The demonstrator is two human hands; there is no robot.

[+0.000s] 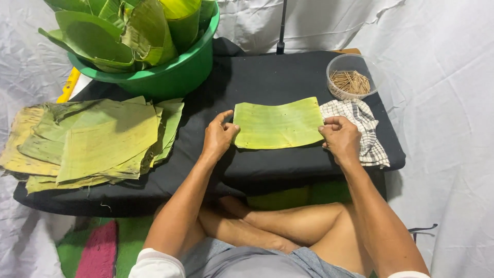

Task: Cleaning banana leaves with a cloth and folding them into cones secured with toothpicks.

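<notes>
Crossed legs (pixel 288 226) below; left hand (pixel 218 138) and right hand (pixel 340 138) each pinch banana leaf (pixel 278 123) edges.

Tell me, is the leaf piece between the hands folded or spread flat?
Spread flat: the leaf piece lies open on the black cloth, each hand holding one end.

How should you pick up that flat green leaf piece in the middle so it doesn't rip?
Probably by its two short ends, one from each side. The leaf piece lies flat and wide on the black cloth, and the left hand and right hand already sit at those ends. Slide fingers under an edge and lift both ends together, so the thin sheet doesn't fold or tear.
</notes>
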